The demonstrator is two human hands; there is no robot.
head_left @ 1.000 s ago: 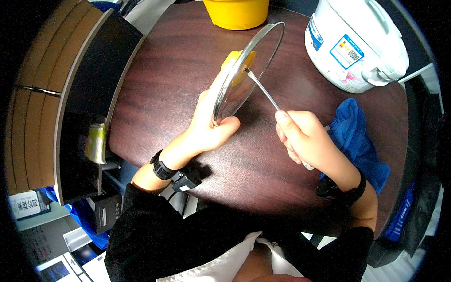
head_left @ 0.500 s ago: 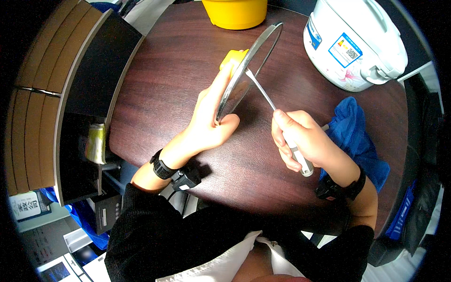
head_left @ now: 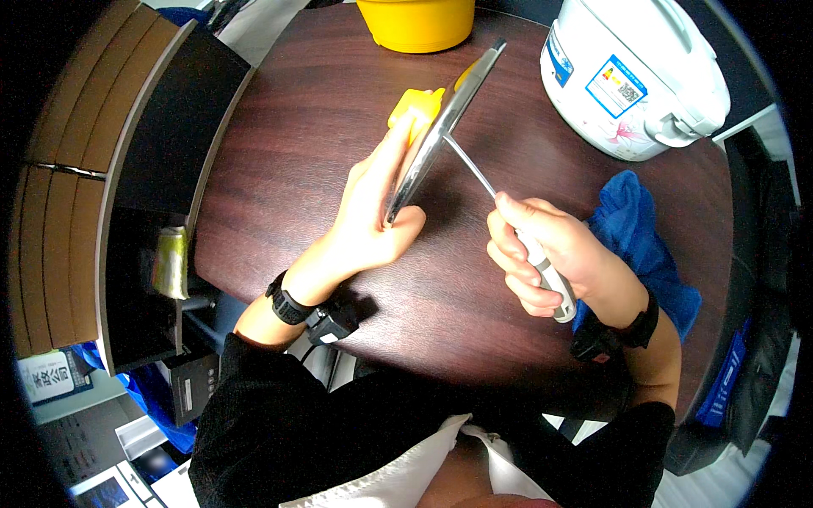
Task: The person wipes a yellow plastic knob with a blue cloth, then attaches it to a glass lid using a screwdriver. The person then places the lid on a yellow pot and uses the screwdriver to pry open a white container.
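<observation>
Tilting further since the earlier frame, the glass lid (head_left: pixel 440 127) now stands nearly edge-on above our round dark table (head_left: pixel 296 127). Our left hand (head_left: pixel 373 212) grips its lower rim; our right hand (head_left: pixel 542 254) clenches a screwdriver (head_left: pixel 508 216) whose tip meets the lid's centre. Beyond lie a yellow sponge (head_left: pixel 412 106), yellow bowl (head_left: pixel 415 21), white rice cooker (head_left: pixel 635 72) and blue cloth (head_left: pixel 639 237).

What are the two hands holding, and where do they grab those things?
The left hand holds a glass pot lid upright by its lower rim. The right hand holds a screwdriver by its handle, tip against the lid.
</observation>
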